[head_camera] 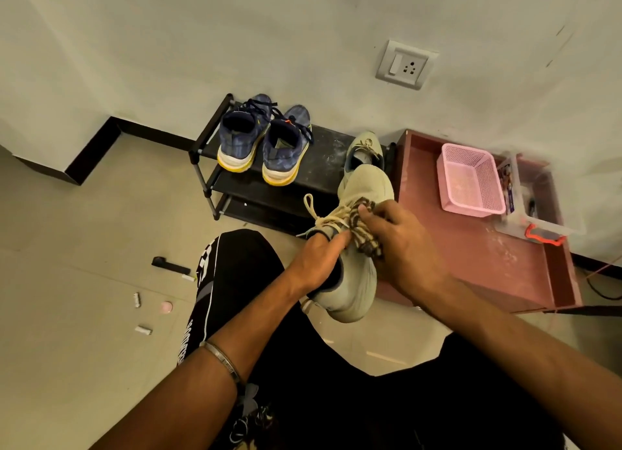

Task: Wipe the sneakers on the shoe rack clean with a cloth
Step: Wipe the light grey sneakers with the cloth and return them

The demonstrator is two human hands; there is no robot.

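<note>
Wiping a beige sneaker beside the shoe rack

Scattered on the tiled floor (84, 214) at far left lie a small black object (168, 265) and a few bits of litter. Next comes the black shoe rack (235, 187) against the wall, with a pair of blue sneakers (262, 143) on its top shelf, heels toward the person, and one beige sneaker (365, 151) at the shelf's right end. In front of the rack, over the person's knee, the left hand (318, 259) grips a second beige sneaker (360, 247) at its collar, fingers curled into the opening, toe pointing away. The right hand (404, 244) presses a striped cloth (365, 234) onto the laces, fingers curled around it. Further right stands a reddish low cabinet (471, 254) holding a pink basket (471, 180) and a clear plastic tray (538, 214)
</note>
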